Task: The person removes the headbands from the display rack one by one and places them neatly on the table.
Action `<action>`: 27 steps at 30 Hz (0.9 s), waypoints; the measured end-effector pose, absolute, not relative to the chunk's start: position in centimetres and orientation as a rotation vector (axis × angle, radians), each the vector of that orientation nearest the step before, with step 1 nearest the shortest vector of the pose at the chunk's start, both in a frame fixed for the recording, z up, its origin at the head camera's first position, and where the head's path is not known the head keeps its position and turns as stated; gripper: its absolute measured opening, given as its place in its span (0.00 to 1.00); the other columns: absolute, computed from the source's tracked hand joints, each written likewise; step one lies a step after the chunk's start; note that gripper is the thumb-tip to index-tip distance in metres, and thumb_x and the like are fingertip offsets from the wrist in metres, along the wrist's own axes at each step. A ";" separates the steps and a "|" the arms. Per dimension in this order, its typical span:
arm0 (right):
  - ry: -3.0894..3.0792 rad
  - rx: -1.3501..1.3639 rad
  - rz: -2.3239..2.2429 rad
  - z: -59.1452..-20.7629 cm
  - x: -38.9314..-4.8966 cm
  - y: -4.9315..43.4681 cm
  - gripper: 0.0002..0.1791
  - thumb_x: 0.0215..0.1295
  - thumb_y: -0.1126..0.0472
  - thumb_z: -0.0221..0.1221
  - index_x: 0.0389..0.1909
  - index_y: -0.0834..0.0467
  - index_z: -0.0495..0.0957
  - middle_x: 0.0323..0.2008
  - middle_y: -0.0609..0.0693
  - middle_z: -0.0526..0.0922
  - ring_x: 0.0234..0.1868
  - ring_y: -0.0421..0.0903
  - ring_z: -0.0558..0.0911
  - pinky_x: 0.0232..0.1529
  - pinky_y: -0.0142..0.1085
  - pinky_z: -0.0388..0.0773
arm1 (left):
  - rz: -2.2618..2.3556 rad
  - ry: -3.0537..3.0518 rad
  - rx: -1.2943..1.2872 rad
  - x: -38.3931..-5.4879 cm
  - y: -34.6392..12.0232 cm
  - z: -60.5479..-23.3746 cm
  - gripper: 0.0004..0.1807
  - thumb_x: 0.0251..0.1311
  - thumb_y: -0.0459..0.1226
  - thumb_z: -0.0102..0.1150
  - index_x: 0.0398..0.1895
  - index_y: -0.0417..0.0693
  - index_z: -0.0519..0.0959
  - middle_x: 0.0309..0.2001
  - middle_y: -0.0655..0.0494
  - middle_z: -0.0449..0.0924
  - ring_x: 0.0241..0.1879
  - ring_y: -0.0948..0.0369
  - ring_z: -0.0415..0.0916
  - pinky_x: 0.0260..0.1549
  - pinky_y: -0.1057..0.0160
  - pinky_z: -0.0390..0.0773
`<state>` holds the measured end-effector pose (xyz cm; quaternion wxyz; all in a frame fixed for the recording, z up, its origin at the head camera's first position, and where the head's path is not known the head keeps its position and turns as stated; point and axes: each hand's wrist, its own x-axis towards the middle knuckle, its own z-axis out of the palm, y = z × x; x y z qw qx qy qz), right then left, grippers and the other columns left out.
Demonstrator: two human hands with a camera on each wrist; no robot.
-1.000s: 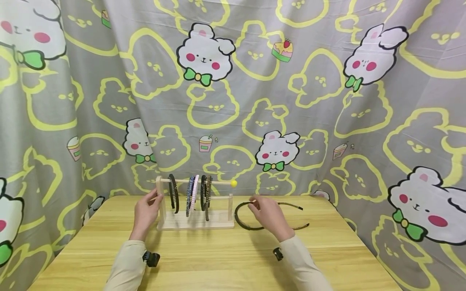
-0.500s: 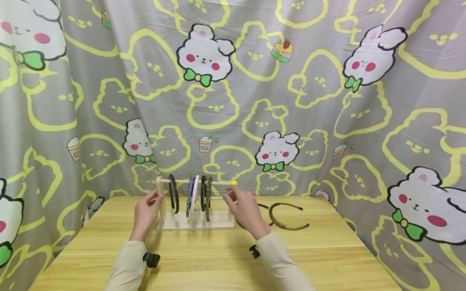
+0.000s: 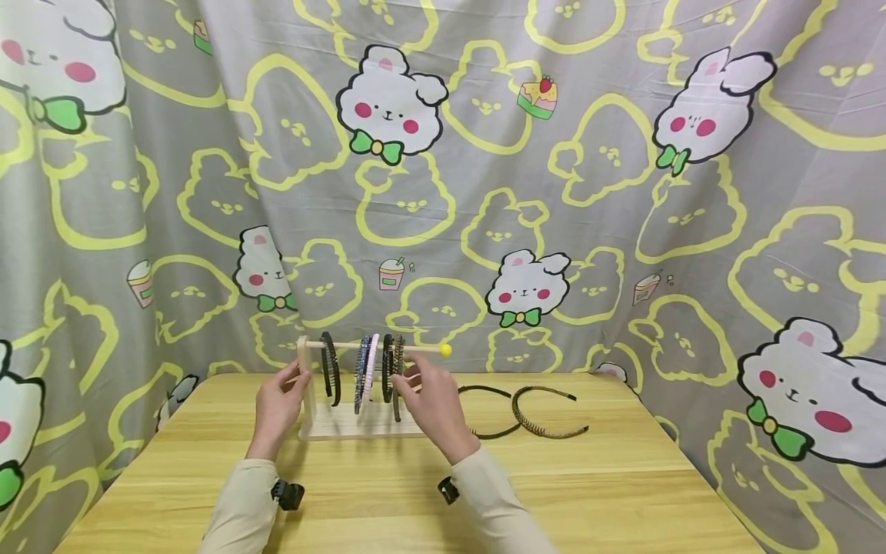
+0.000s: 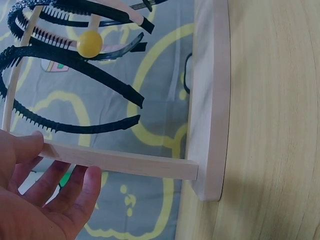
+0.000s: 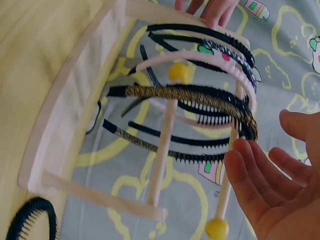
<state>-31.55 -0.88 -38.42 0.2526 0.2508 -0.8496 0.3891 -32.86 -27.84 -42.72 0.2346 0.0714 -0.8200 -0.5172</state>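
The brown-gold headband (image 5: 190,96) hangs on the top bar (image 3: 425,349) of the wooden rack (image 3: 346,428). It is the hanging one closest to the end with the yellow ball (image 3: 446,349), but it does not touch the ball. The right hand (image 3: 432,400) is right next to it. A second ago this hand was over the headbands lying down; now it is in by the hanging ones. Its thumb is far from its fingers, and it grips nothing I can see. I can't tell if the fingertips touch the band.

The rack is like a holder. Going away from the brown-gold one, its bar also carries a black headband (image 3: 386,369), a pink headband (image 5: 200,56), a speckled blue headband (image 3: 359,373) and, off by itself, another black headband (image 4: 100,75). The left hand (image 3: 279,400) holds the side post between thumb and fingers, same as a second ago.

Past the rack, a lying black headband (image 5: 21,220) and a lying brown headband (image 3: 527,422) are side by side on the wooden counter (image 3: 374,492). They have not moved. Behind it all hangs a gray curtain (image 3: 457,38) with bunny faces.
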 end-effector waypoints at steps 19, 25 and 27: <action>-2.319 0.442 1.199 -39.9 -32.2 -3.2 0.21 0.61 0.52 0.67 0.52 0.57 0.76 0.34 0.49 0.85 0.31 0.38 0.84 0.40 0.39 0.82 | -1.431 -2.245 0.201 -32.8 -27.7 -42.7 0.26 0.71 0.45 0.52 0.70 0.48 0.68 0.63 0.41 0.74 0.57 0.45 0.77 0.52 0.49 0.79; -2.312 0.451 1.254 -40.0 -32.3 -3.4 0.17 0.61 0.57 0.67 0.50 0.56 0.77 0.32 0.45 0.86 0.31 0.36 0.84 0.35 0.29 0.81 | -1.430 -2.245 0.197 -32.8 -27.8 -42.7 0.26 0.72 0.45 0.51 0.70 0.48 0.67 0.63 0.40 0.74 0.58 0.44 0.76 0.53 0.48 0.78; -2.317 0.448 1.246 -40.0 -32.3 -3.4 0.16 0.61 0.58 0.67 0.49 0.56 0.78 0.32 0.45 0.85 0.31 0.36 0.84 0.34 0.28 0.80 | -1.430 -2.245 0.195 -32.8 -27.8 -42.7 0.26 0.72 0.45 0.51 0.70 0.48 0.67 0.63 0.40 0.74 0.58 0.44 0.76 0.53 0.48 0.78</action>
